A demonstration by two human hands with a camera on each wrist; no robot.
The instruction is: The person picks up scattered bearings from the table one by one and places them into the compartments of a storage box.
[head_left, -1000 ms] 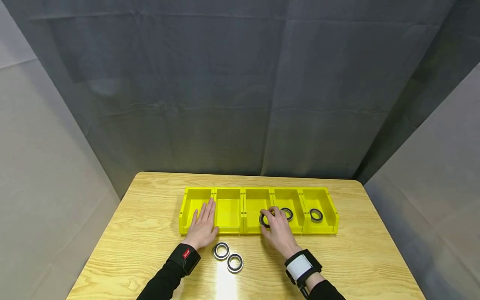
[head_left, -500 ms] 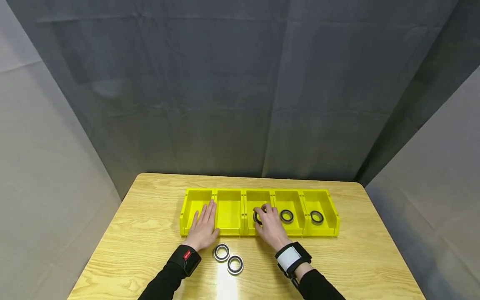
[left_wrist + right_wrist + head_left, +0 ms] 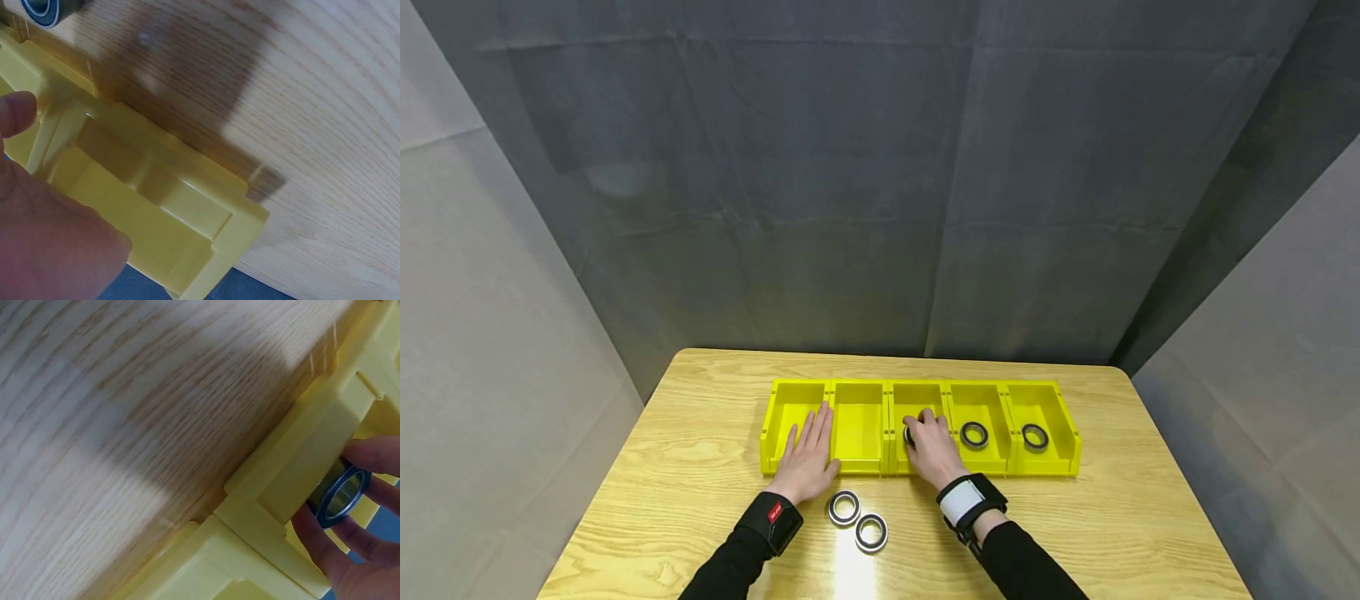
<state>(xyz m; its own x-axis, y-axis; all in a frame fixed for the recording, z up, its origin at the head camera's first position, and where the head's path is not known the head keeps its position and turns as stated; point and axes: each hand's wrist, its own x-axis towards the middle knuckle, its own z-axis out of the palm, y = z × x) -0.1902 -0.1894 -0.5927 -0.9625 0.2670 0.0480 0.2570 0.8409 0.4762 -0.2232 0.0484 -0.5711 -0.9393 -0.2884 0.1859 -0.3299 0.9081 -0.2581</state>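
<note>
In the head view, my right hand (image 3: pixel 936 452) holds a ball bearing (image 3: pixel 908 437) in the middle compartment of a row of yellow bins (image 3: pixel 887 421). The right wrist view shows thumb and fingers around this dark-faced, silver-edged bearing (image 3: pixel 325 514), tilted near the bin's front lip. My left hand (image 3: pixel 805 465) lies with straight fingers over the divider between the two leftmost compartments. One bearing (image 3: pixel 965 435) rests flat in the compartment right of the middle, and another (image 3: pixel 1027 432) in the rightmost one.
Two more bearings, one (image 3: pixel 834 510) slightly behind the other (image 3: pixel 870 547), lie side by side on the wooden table (image 3: pixel 700 500) in front of the bins. Dark grey cloth (image 3: pixel 850 208) hangs behind the table, with pale panels (image 3: pixel 512 333) at both sides.
My right hand has moved left with the bearing, from beside the fourth compartment into the middle one. The left hand keeps its place.
</note>
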